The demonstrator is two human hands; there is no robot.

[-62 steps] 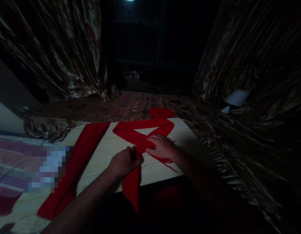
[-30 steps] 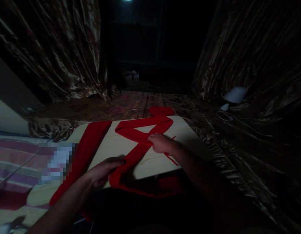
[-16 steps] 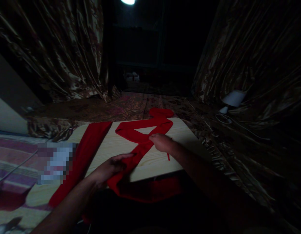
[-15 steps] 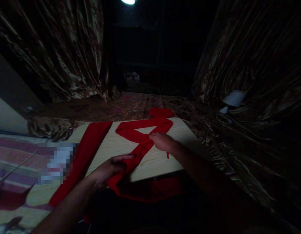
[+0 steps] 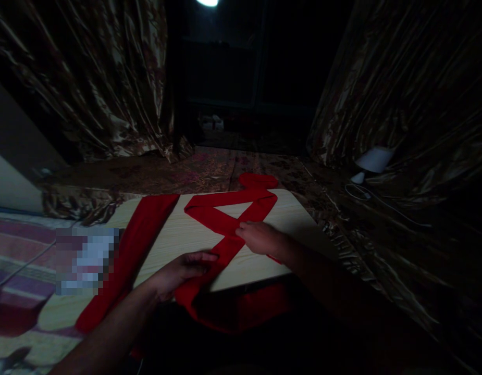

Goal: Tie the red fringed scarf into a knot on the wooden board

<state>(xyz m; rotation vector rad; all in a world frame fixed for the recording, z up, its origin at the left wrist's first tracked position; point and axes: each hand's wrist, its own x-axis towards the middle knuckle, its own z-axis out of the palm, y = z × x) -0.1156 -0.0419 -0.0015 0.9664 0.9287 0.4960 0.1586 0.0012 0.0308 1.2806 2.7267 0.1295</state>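
A long red cloth strip (image 5: pixel 219 213) lies folded into a triangle-like loop on a pale wooden board (image 5: pixel 174 234). My right hand (image 5: pixel 260 238) presses down where the strip crosses itself, fingers curled on the cloth. My left hand (image 5: pixel 182 268) grips the strip's lower stretch near the board's front edge, fingers wrapped round it. The strip's tail (image 5: pixel 225 307) hangs off the front edge into the dark. A second, wider red band (image 5: pixel 135 245) runs diagonally over the board's left part.
Shiny patterned curtains (image 5: pixel 80 78) hang left and right. A white lamp (image 5: pixel 371 162) with a cable sits on the right. A striped mat (image 5: pixel 17 250) lies left. A dark doorway is behind, with a lamp's glow (image 5: pixel 207 2) overhead.
My left hand slid from beside the right hand down the strip toward the board's front edge, drawing the lower stretch out leftward. My right hand stayed pressing the crossing.
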